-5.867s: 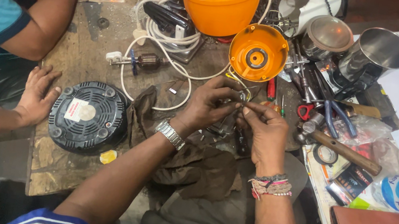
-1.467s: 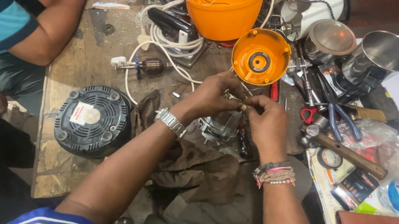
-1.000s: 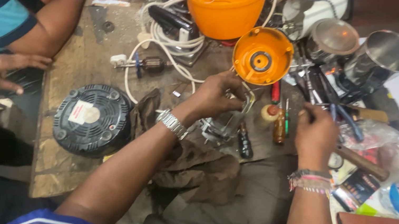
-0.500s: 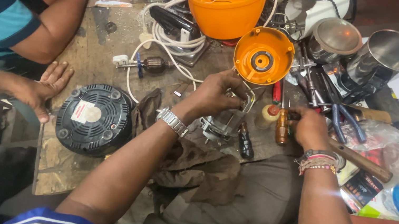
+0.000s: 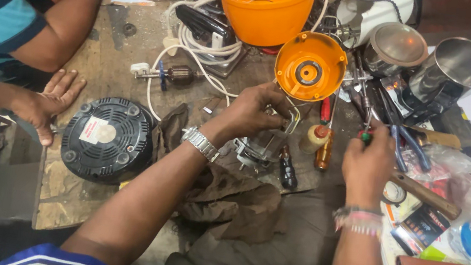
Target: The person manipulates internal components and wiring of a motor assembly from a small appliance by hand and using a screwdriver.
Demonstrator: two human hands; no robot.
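While the metal motor part [image 5: 264,143] is held in the left hand [image 5: 254,111] grip | a green-handled screwdriver [image 5: 366,129] is clasped by the right hand [image 5: 366,167] | bench [image 5: 111,62] cluttered; orange cover [image 5: 311,67] just beyond.

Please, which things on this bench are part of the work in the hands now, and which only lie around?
In hand:
left hand grips the metal motor part
right hand holds a screwdriver

Lying about:
orange housing
orange round cover
black round base
steel jars
brown cloth
hammer
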